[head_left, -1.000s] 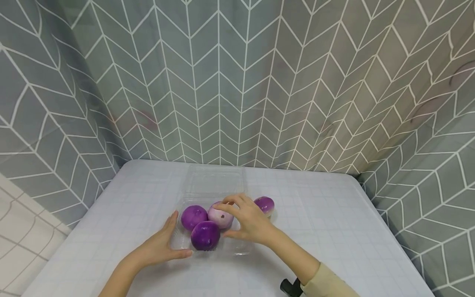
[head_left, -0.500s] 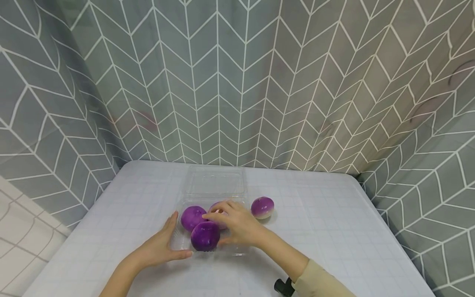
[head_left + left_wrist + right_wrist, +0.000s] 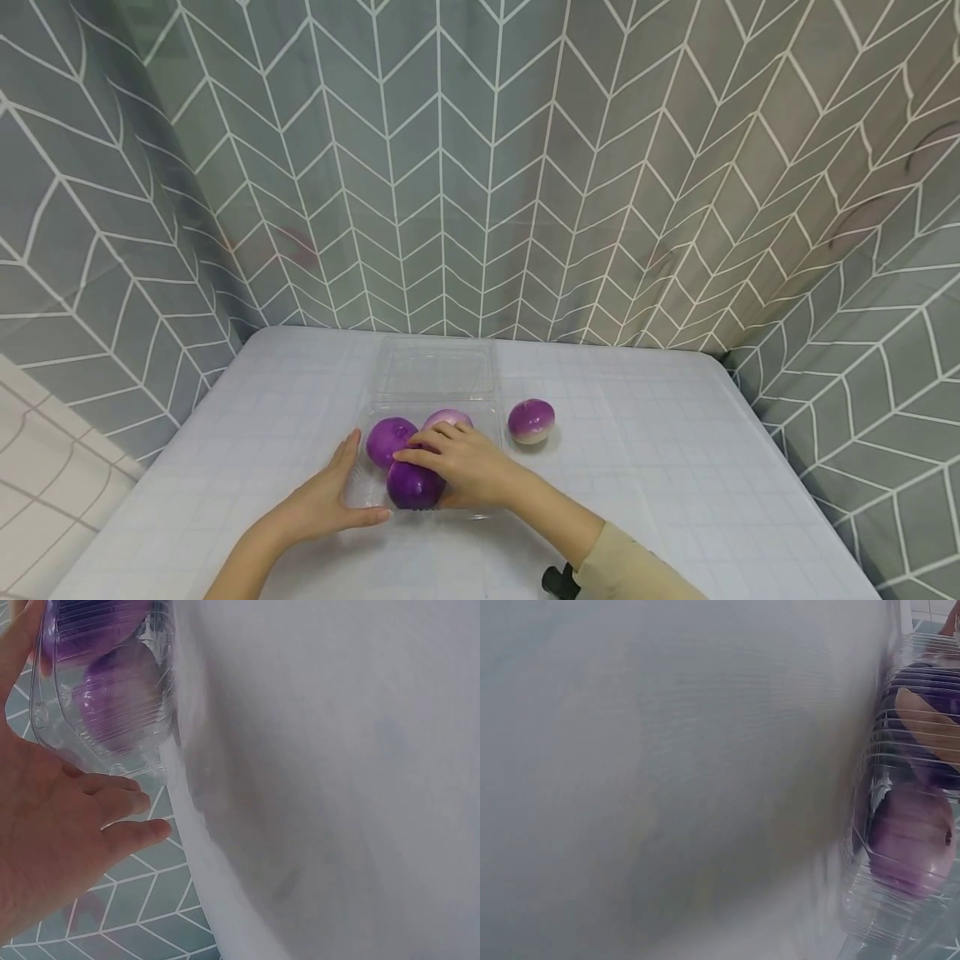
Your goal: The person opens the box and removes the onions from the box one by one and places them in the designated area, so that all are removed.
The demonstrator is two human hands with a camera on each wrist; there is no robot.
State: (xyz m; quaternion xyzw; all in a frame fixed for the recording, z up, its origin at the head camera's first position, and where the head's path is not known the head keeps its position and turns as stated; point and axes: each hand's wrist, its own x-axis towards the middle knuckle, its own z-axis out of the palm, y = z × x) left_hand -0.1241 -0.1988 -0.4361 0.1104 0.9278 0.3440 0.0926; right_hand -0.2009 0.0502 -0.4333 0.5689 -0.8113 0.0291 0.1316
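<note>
Three red onions sit in the tray of a clear plastic clamshell box. My right hand grips the darkest red onion at the front, its fingers over the top and right side. Behind it lie a purple onion at the left and a paler onion, partly hidden by that hand. Through the box wall in the right wrist view, the thumb presses the dark onion. At the box's left front corner my left hand rests with fingers straight and thumb spread; the left wrist view shows fingers touching the box.
Another purple and white onion lies on the white-covered table, right of the box. The box's lid lies folded back toward the far edge. Grey patterned curtains enclose the back and sides.
My right hand has moved left and toward the front, from the paler onion onto the dark one. More of the onion outside the box now shows. The left hand has stayed in place.
</note>
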